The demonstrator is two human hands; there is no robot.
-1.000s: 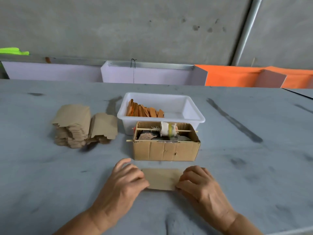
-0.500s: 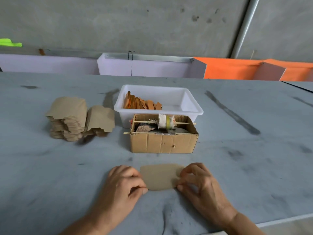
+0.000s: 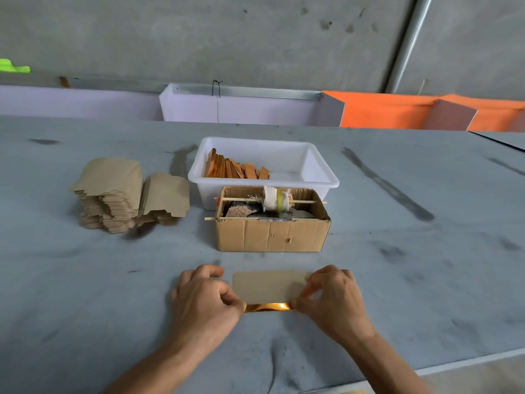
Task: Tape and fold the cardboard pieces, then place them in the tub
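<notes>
Both curled, left hand [image 3: 203, 298] and right hand [image 3: 332, 298] apparently pinch orange tape [image 3: 268, 307]

Left hand [image 3: 203, 298]: knuckles up, fingers curled, thumb and forefinger pinching.
Right hand [image 3: 333, 298]: mirrors it, fingers curled, pinching.
Forearms: bare, angled inward.
</notes>
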